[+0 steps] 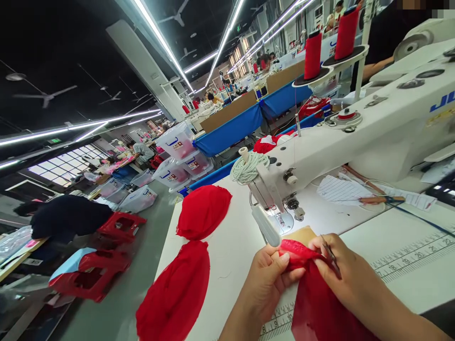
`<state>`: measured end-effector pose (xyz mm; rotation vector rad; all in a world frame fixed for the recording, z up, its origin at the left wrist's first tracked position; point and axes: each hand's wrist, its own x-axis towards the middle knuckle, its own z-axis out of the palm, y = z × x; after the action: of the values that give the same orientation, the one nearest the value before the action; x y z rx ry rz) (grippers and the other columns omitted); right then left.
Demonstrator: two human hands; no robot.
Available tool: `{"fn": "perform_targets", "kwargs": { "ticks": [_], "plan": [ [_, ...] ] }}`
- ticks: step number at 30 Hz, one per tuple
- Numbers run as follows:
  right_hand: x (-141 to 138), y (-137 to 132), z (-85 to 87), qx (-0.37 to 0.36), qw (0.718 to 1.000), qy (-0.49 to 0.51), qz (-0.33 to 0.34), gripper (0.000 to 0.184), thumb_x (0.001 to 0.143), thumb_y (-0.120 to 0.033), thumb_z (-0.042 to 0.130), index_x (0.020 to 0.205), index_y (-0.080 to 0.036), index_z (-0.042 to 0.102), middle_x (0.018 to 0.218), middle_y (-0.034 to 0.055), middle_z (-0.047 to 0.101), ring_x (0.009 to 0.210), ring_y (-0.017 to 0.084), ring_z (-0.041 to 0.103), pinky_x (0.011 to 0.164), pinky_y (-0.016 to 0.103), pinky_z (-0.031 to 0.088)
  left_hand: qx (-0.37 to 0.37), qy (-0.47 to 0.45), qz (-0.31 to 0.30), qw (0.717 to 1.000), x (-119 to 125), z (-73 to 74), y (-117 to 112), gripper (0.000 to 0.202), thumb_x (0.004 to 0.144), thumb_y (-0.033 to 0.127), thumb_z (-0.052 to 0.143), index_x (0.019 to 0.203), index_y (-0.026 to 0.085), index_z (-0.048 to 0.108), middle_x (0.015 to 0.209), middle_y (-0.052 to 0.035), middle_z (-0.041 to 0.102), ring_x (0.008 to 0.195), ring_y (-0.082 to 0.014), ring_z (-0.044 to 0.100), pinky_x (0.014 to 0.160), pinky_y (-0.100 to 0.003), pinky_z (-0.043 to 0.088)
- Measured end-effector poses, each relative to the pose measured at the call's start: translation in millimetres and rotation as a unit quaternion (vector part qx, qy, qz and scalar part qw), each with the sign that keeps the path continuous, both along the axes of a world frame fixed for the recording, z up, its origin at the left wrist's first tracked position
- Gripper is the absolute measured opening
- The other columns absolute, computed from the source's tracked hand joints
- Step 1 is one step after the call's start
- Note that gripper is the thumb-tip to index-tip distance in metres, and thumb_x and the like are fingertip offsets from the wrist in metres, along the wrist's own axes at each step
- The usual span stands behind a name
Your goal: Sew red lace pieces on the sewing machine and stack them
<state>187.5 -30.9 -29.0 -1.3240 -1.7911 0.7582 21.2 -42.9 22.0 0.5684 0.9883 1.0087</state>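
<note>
Head view: just in front of the sewing machine point(330, 151), a person's left hand point(266, 274) pinches the gathered edge of a red fabric piece point(296, 260) between thumb and fingers. The right hand point(348, 270) grips the same cloth at its other end, with a slim dark metal tool point(331, 258) lodged among its fingers; whether the tool's blades are apart cannot be told. The cloth's loose part hangs toward the wearer, on the near side of the machine. Below it, also on the near side of the machine, numbered ruler markings point(414, 258) run along the white table point(227, 289).

Left of the machine, two rounded red fabric pieces point(203, 211) point(177, 293) lie close together on the table. A coil of pale green cord point(247, 169) sits at the left end of the machine's head. Under the machine's arm lie lined paper point(339, 191) and a wooden-handled tool point(378, 200). Behind the machine stand two red thread cones point(313, 57) point(346, 35).

Farther off to the machine's left are red plastic stools point(92, 274), a bending person in dark clothing point(71, 218) and stacked clear plastic bins point(177, 142). Beyond the machine stretches a blue cloth trough point(231, 131); ceiling fans point(46, 98) hang far to its upper left.
</note>
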Motion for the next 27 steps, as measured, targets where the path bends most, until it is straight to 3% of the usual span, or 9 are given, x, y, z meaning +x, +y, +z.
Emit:
{"fn": "perform_targets", "kwargs": {
  "ticks": [10,19,23,27],
  "plan": [
    [0,9,14.5,0.063,0.998,0.013,0.026,0.012,0.082,-0.017,0.040,0.088,-0.027,0.042,0.066,-0.0023,0.061,0.051,0.016,0.059,0.050,0.026,0.047,-0.021,0.028,0.062,0.997,3,-5.0,3,0.031,0.055,0.026,0.088,0.076,0.013,0.070,0.080,-0.0066,0.071,0.072,-0.0140,0.065,0.077,-0.027,0.052],
    [-2,12,12.2,0.065,0.998,0.012,0.013,0.009,0.083,-0.023,0.039,0.090,-0.027,0.044,0.071,0.0001,0.065,0.055,0.017,0.063,0.051,0.027,0.050,-0.008,-0.011,0.077,0.997,2,-8.5,6,0.028,0.061,0.029,0.086,0.066,0.012,0.065,0.078,-0.0052,0.070,0.070,-0.0120,0.063,0.073,-0.026,0.053],
    [2,17,12.4,0.065,0.998,0.010,0.001,0.006,0.081,-0.026,0.045,0.087,-0.027,0.045,0.075,0.0012,0.068,0.055,0.017,0.064,0.050,0.027,0.050,0.016,0.000,0.054,0.998,1,-9.2,5,0.025,0.070,0.032,0.080,0.073,0.012,0.064,0.078,-0.0046,0.068,0.070,-0.0106,0.062,0.071,-0.023,0.054],
    [4,7,13.2,0.124,0.991,0.012,-0.045,0.012,0.083,-0.023,0.044,0.094,-0.027,0.049,0.083,0.0025,0.070,0.061,0.017,0.066,0.047,0.026,0.050,0.016,0.016,0.034,0.999,0,-9.2,6,0.031,0.074,0.032,0.076,0.095,0.012,0.064,0.078,-0.0055,0.067,0.067,-0.0111,0.064,0.062,-0.019,0.054]
  ]
}}
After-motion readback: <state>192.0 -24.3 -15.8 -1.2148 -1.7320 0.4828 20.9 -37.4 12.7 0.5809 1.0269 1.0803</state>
